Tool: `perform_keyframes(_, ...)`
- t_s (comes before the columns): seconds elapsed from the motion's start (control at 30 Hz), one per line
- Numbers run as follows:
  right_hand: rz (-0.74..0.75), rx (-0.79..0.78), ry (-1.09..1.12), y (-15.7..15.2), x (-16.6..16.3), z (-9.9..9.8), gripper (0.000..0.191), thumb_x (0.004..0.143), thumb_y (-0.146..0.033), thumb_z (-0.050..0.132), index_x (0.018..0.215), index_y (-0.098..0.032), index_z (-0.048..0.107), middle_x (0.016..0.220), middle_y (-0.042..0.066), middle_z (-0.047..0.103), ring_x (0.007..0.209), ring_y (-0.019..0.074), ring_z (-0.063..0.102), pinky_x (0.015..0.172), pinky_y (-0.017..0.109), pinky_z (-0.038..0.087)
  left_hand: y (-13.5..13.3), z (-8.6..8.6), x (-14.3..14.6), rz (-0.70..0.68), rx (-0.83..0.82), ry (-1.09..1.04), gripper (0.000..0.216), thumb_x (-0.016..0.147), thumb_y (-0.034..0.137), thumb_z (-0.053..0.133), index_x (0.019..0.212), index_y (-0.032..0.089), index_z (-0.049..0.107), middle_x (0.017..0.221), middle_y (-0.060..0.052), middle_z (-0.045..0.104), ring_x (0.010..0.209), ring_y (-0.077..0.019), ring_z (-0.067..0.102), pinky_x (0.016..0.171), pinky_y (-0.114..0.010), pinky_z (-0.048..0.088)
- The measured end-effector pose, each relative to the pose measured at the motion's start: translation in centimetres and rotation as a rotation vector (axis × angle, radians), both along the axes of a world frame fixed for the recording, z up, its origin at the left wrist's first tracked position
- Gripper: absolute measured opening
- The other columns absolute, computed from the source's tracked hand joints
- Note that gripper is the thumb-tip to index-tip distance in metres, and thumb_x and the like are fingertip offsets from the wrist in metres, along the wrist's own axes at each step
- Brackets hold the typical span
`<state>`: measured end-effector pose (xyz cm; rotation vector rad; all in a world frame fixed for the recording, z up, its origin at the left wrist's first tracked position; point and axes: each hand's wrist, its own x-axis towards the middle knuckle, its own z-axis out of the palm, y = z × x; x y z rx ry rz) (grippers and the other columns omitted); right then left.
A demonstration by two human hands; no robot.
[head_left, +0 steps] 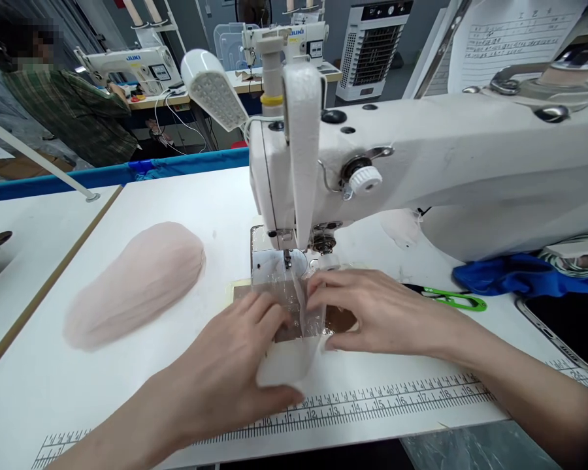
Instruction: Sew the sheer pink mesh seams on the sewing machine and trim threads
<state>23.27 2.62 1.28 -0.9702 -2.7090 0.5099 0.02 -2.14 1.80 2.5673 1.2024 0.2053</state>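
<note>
A thin, sheer pale fabric piece (294,356) lies below the presser foot (287,258) of a white sewing machine (421,140). My left hand (235,365) rests on the fabric's left side, fingers lying over it and thumb spread apart. On the other side, my right hand (372,312) has its fingertips bent onto the fabric's folded right edge, thumb lower down. The fabric's far end runs over the metal needle plate (262,264). Some of it is hidden beneath my fingers. Left of the machine lies a pale pink oval fabric piece (137,284).
Green thread snips (455,299), blue cloth (529,274) and a phone (568,326) lie to the right. A printed ruler (372,401) runs along the front edge. Behind the blue table edge (191,163), a person in a plaid shirt (73,111) sits at another machine.
</note>
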Motion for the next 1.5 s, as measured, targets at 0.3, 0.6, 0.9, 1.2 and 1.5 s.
perform_keyframes(0.3, -0.082, -0.192, 0.098, -0.3, -0.7, -0.1, 0.009, 0.093, -0.019, 0.049, 0.087, -0.02, 0.056, 0.075, -0.003, 0.061, 0.064, 0.0113, 0.055, 0.055, 0.023, 0.037, 1.9, -2.7, 1.6, 0.093, 0.033, -0.01, 0.026, 0.079, -0.002, 0.036, 0.068, 0.018, 0.047, 0.068, 0.0, 0.055, 0.064, -0.017, 0.05, 0.057, -0.028, 0.04)
perform_keyframes(0.6, -0.236, 0.382, 0.142, 0.0, -1.5, -2.4, 0.024, 0.093, -0.015, 0.048, 0.101, -0.022, 0.07, 0.091, 0.003, 0.068, 0.059, 0.0096, 0.056, 0.045, 0.023, 0.028, 4.8, 0.0, 0.4, 0.113, -0.169, -0.043, 0.031, 0.092, 0.042, 0.044, 0.107, 0.021, 0.062, 0.085, -0.002, 0.063, 0.07, -0.0168, 0.058, 0.061, -0.028, 0.042)
perform_keyframes(0.9, -0.294, 0.38, 0.194, 0.9, -1.9, -2.3, 0.024, 0.092, -0.018, 0.05, 0.096, -0.024, 0.074, 0.065, -0.002, 0.067, 0.055, 0.0102, 0.058, 0.046, 0.024, 0.027, 7.1, -0.4, -0.6, 0.117, -0.316, -0.159, 0.045, 0.094, 0.046, 0.041, 0.063, 0.016, 0.054, 0.064, 0.002, 0.045, 0.052, -0.0081, 0.037, 0.05, -0.026, 0.03)
perform_keyframes(1.2, -0.144, 0.377, 0.203, 0.1, -1.7, -2.7, 0.018, 0.09, -0.016, 0.055, 0.086, -0.021, 0.072, 0.079, -0.002, 0.072, 0.067, 0.012, 0.059, 0.052, 0.025, 0.034, 5.3, -1.5, -1.4, -0.043, -0.001, -0.088, 0.04, 0.097, 0.043, 0.038, 0.085, 0.021, 0.07, 0.071, 0.001, 0.047, 0.053, -0.0076, 0.042, 0.051, -0.024, 0.033)
perform_keyframes(1.5, -0.018, 0.585, 0.155, -0.9, -1.7, -2.8, 0.023, 0.088, -0.007, 0.053, 0.075, -0.02, 0.067, 0.088, -0.001, 0.073, 0.094, 0.0167, 0.059, 0.09, 0.035, 0.038, 3.1, -2.7, -0.7, -0.245, 0.548, 0.032, 0.031, 0.094, 0.024, 0.041, 0.108, 0.018, 0.069, 0.079, -0.005, 0.063, 0.062, -0.0169, 0.053, 0.048, -0.03, 0.037)
